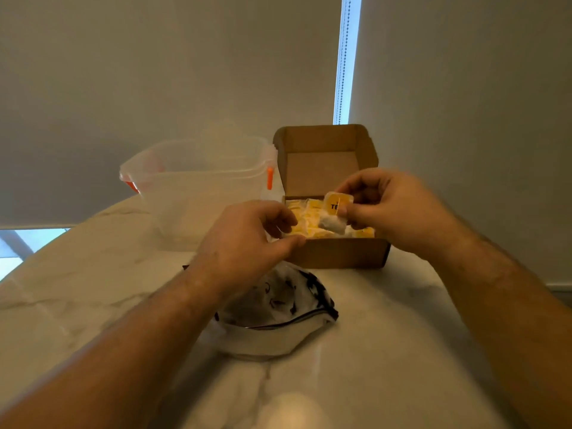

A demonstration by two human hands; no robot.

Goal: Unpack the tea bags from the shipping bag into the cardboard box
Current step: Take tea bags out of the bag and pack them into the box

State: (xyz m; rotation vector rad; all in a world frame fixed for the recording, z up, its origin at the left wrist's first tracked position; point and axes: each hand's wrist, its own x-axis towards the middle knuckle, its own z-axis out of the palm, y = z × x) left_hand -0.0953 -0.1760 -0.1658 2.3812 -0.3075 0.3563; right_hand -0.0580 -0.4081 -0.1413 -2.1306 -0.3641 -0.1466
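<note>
The right hand [393, 212] pinches one tea bag [335, 213], hanging upright, directly over the open cardboard box [340, 253]; the left hand [247, 239], nearer the shipping bag [278, 305] beneath it, has curled fingers whose grip cannot be determined.

A pale marble-look bench [387, 351] with faint grey veins fills the near part of the scene, its rounded edge curving away on the far left. Behind it hang two cream roller blinds, one on the left [154, 72] and one on the right [464, 88]. A narrow strip of daylight [353, 57] with a bead chain [342, 72] shows between them. A low window opening [28, 243] glows at the far left.
</note>
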